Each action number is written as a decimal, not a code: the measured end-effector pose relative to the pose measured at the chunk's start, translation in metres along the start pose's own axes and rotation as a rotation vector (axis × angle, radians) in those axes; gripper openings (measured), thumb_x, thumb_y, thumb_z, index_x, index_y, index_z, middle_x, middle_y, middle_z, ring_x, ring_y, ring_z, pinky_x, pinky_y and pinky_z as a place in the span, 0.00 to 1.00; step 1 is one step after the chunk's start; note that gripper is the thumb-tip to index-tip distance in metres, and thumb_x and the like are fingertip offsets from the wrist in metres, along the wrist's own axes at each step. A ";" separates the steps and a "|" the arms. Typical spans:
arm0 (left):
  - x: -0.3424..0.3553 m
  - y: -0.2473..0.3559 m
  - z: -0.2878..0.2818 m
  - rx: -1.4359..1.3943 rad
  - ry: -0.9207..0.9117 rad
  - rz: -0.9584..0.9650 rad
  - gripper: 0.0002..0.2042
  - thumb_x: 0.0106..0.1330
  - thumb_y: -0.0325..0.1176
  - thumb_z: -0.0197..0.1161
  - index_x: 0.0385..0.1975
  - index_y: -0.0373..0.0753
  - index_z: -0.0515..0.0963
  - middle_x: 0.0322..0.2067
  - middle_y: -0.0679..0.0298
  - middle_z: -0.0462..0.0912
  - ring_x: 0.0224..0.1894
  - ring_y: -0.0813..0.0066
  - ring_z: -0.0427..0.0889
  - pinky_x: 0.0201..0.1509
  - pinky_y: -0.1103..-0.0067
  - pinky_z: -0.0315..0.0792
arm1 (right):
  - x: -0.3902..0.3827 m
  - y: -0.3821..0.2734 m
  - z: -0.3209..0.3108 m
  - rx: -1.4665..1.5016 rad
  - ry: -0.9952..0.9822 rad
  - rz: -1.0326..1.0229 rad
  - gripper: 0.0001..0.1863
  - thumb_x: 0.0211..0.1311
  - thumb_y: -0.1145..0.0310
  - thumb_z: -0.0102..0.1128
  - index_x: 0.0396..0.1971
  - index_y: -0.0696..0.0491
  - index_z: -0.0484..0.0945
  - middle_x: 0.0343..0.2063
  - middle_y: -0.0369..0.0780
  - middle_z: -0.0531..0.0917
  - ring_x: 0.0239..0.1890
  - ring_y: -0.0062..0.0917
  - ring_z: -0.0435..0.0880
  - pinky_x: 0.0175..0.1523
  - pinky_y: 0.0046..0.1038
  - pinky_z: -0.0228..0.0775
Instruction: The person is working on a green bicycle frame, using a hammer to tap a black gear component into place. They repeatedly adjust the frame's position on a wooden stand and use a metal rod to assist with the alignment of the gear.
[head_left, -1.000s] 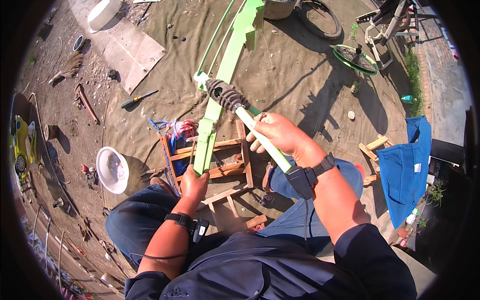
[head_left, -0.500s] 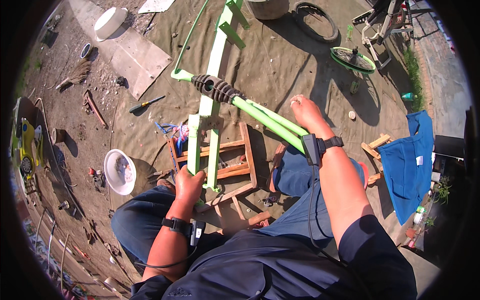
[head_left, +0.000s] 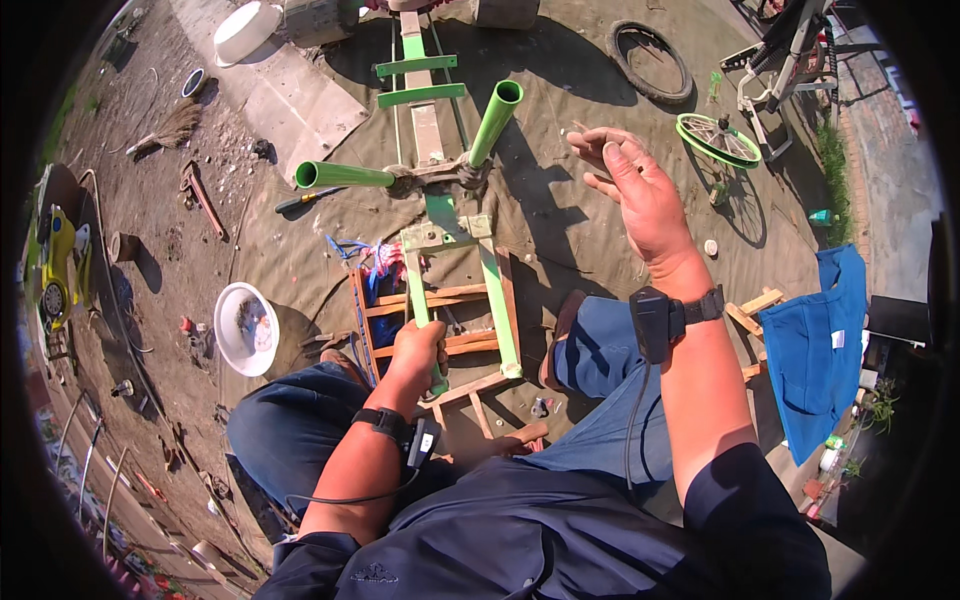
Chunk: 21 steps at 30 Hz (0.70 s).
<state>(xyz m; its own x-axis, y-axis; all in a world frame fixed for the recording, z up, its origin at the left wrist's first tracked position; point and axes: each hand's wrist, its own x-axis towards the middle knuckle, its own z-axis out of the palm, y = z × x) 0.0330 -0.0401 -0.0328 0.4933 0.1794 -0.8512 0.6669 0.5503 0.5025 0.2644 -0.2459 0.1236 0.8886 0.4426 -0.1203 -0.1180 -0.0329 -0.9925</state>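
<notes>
Nearest the camera, the person sits with knees apart in dark blue trousers, a black band with a small device on each wrist. Between the knees the left hand (head_left: pixel 418 350) is closed around the near end of one leg of a green bicycle frame (head_left: pixel 440 235), which rests on a low wooden stool (head_left: pixel 440 305) just in front. The frame's two green legs run away from the hand to a dark spring joint, from which two green tubes (head_left: pixel 345 175) splay left and right; a paler green part carries on farther across the brown tarp (head_left: pixel 560 210).

To the right, the right hand (head_left: pixel 640 190) is raised above the tarp, fingers spread, palm open, holding nothing and touching nothing.

Left of the stool lies a tangle of blue and red cord, and farther left a white bowl (head_left: pixel 245 328) of small parts sits on the dirt. A blue cloth (head_left: pixel 815 350) hangs at the right. Beyond, a green-rimmed wheel (head_left: pixel 718 140) and a black tyre (head_left: pixel 648 60) lie at far right, a white basin (head_left: pixel 248 30) at far left.
</notes>
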 end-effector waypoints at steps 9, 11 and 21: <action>0.041 -0.035 -0.024 0.091 0.041 0.000 0.06 0.65 0.31 0.59 0.31 0.37 0.70 0.19 0.66 0.72 0.16 0.75 0.69 0.18 0.75 0.66 | 0.019 0.019 0.033 -0.095 -0.043 -0.148 0.17 0.70 0.64 0.57 0.53 0.57 0.73 0.50 0.36 0.78 0.56 0.20 0.72 0.63 0.25 0.62; 0.052 -0.052 -0.029 0.142 0.065 0.002 0.07 0.65 0.31 0.61 0.32 0.36 0.71 0.20 0.66 0.73 0.17 0.77 0.70 0.18 0.76 0.65 | 0.031 0.020 0.045 -0.045 -0.052 -0.202 0.18 0.69 0.65 0.60 0.53 0.58 0.73 0.49 0.36 0.78 0.55 0.19 0.73 0.63 0.23 0.63; 0.063 -0.080 -0.040 0.244 0.036 -0.142 0.08 0.63 0.31 0.62 0.38 0.33 0.77 0.21 0.68 0.73 0.20 0.78 0.68 0.23 0.75 0.63 | 0.052 0.058 0.092 -0.304 -0.129 -0.233 0.17 0.60 0.60 0.67 0.42 0.57 0.79 0.42 0.43 0.83 0.45 0.29 0.82 0.52 0.27 0.71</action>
<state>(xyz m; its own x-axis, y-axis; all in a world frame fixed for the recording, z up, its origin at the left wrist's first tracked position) -0.0119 -0.0400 -0.1324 0.3676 0.1458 -0.9185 0.8449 0.3603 0.3954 0.2631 -0.1427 0.0619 0.8110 0.5774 0.0939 0.2340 -0.1731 -0.9567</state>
